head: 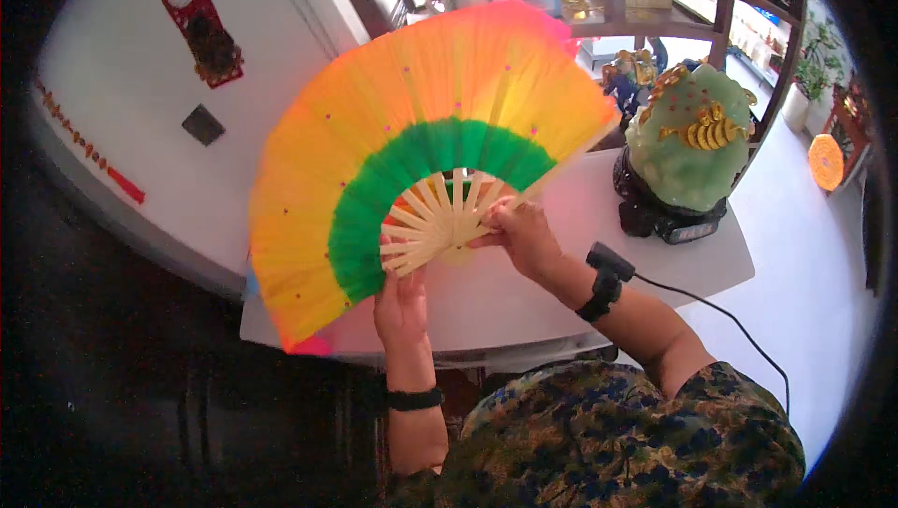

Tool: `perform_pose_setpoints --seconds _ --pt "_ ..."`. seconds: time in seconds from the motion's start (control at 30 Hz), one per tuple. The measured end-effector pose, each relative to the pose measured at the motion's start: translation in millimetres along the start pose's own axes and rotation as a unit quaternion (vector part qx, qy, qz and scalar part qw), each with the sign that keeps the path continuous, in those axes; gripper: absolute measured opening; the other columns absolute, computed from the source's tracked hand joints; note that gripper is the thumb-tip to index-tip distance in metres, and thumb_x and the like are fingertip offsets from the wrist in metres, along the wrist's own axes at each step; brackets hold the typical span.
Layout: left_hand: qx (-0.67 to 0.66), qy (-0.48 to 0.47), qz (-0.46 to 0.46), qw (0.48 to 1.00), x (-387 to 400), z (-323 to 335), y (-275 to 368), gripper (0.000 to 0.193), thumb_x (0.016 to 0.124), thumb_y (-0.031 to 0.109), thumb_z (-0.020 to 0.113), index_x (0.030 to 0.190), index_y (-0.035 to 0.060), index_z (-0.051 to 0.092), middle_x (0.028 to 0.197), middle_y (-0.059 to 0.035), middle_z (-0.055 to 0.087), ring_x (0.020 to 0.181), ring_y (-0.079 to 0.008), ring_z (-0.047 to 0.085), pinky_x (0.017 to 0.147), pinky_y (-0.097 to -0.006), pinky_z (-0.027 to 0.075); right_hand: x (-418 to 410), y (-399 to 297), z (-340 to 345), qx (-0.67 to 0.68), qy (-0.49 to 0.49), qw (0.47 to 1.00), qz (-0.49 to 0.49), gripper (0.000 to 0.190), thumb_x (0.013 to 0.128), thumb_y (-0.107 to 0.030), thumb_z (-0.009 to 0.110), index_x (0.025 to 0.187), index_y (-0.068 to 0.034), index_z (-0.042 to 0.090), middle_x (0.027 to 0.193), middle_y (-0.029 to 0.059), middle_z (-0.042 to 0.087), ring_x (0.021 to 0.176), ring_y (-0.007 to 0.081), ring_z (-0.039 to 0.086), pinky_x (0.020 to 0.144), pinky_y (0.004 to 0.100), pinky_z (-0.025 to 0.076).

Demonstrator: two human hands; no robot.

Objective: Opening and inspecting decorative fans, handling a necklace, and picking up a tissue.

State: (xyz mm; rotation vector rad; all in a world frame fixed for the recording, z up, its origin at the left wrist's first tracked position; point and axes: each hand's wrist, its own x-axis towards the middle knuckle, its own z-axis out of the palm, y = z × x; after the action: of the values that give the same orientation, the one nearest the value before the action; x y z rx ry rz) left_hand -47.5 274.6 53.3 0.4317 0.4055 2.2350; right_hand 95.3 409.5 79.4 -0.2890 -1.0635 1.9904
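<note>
A large folding fan [309,178] is spread wide above the table, its fabric yellow and orange with a green inner band [365,206] and pink at the outer edge. Pale ribs [435,220], probably bamboo, meet at a pivot near the bottom. My left hand [403,301] grips the ribs at the lower left, some fingers behind them. With thumb and fingers, my right hand [526,234] pinches the ribs on the right, beside the pivot. Orange and green fabric shows through the gaps between the ribs; what it belongs to is partly hidden.
A carved green stone ornament [691,143] on a dark base stands right on the white table [645,262]. Left lie a red pendant-like object [203,31], a dark square [203,124] and a tasselled bead string [91,150]. Wooden shelves [666,27] rise behind. A cable [729,315] trails from my right wrist.
</note>
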Motion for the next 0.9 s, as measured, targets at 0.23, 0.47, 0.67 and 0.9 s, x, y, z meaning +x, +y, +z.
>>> perform_pose_setpoints --seconds 0.23,0.47,0.67,0.9 --pt "-0.001 0.030 0.065 0.997 7.2 9.4 -4.9 0.036 0.085 0.001 0.047 0.120 0.0015 0.042 0.125 -0.0121 0.043 0.119 -0.0259 0.037 0.105 -0.0436 0.026 -6.5 9.4 -9.6 0.157 -0.005 0.986 0.054 0.015 0.082 -0.007 0.046 0.077 0.006 0.052 0.082 0.0128 0.057 0.079 0.0220 0.059 0.077 0.0406 0.053" --pt "-0.043 -0.042 0.068 0.996 13.6 7.5 -2.7 0.036 0.081 0.002 0.054 0.116 0.0014 0.045 0.121 -0.0113 0.044 0.116 -0.0254 0.039 0.103 -0.0408 0.029 -3.5 9.1 -12.4 0.121 -0.027 0.990 0.068 0.018 0.083 -0.011 0.046 0.082 0.005 0.054 0.086 0.0131 0.058 0.082 0.0220 0.060 0.078 0.0375 0.052" --pt "0.017 -0.027 0.046 0.998 5.7 19.8 -4.1 0.040 0.082 0.005 0.055 0.120 0.0056 0.044 0.124 -0.0100 0.044 0.118 -0.0264 0.039 0.100 -0.0463 0.032 -7.4 -0.7 -1.6 0.059 0.006 0.996 0.072 0.024 0.084 -0.017 0.050 0.095 0.004 0.052 0.089 0.0121 0.059 0.079 0.0209 0.061 0.073 0.0338 0.054" --pt "0.094 -0.009 0.006 0.996 -10.6 17.1 7.9 0.038 0.085 0.010 0.053 0.121 0.0028 0.042 0.122 -0.0116 0.047 0.113 -0.0270 0.045 0.097 -0.0449 0.035 10.0 -5.4 -1.0 -0.303 -0.139 0.937 0.107 0.022 0.081 -0.019 0.054 0.081 0.002 0.059 0.073 0.0089 0.061 0.060 0.0183 0.060 0.052 0.0294 0.050"
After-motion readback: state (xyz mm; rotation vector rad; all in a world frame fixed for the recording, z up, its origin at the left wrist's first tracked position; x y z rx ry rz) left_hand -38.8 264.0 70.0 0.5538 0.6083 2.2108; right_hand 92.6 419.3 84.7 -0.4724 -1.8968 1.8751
